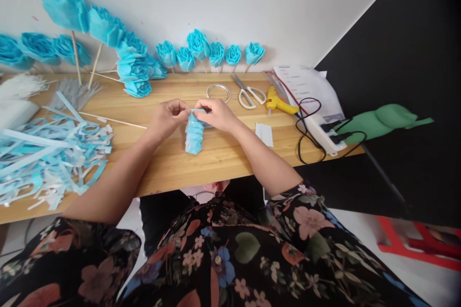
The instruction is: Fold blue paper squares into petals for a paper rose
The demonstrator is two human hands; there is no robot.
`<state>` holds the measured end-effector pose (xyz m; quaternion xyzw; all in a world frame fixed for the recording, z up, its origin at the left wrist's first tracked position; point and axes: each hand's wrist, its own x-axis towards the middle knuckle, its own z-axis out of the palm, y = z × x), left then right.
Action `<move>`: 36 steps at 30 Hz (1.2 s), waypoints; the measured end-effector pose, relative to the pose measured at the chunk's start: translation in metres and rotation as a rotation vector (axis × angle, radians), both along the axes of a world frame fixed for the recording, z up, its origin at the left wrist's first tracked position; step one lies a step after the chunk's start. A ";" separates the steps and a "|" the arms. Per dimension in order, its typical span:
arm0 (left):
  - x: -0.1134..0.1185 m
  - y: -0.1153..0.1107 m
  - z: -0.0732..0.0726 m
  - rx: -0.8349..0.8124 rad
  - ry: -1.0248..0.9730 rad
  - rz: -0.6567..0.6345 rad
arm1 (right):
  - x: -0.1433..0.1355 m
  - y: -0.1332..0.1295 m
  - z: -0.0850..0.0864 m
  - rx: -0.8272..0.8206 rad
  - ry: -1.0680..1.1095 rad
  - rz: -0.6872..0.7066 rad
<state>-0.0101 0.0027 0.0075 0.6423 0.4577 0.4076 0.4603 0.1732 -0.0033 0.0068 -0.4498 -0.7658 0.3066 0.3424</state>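
Note:
Between my two hands hangs a pleated light-blue paper strip point(194, 138), its folds dropping in a zigzag toward the tabletop. My left hand point(170, 117) pinches the strip's upper left end with thumb and fingers. At the upper right end, my right hand point(215, 112) pinches the same strip, fingers curled over it. Just behind my right hand lies a silver-white ring point(227, 90), perhaps a roll of tape. Left of my left hand a thin wooden stick point(118, 121) rests on the wooden table point(162, 172).
Blue paper roses point(216, 53) on sticks line the wall. Cut paper strips point(54, 153) pile up at left. White-handled scissors point(248, 96), a yellow glue gun point(279, 101), a small white card point(264, 134) and a corded power strip point(322, 136) lie at right.

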 end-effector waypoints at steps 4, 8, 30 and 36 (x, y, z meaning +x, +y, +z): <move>0.000 0.001 -0.003 0.052 0.045 -0.020 | 0.000 0.000 0.001 -0.010 0.010 0.017; 0.000 0.002 -0.005 0.054 0.013 -0.011 | 0.004 0.001 0.001 -0.066 0.065 0.060; -0.001 0.002 -0.010 -0.009 -0.085 -0.100 | 0.005 0.003 -0.001 -0.094 0.109 0.003; -0.003 0.004 -0.008 -0.025 -0.106 -0.006 | 0.009 0.006 -0.006 -0.131 0.106 0.026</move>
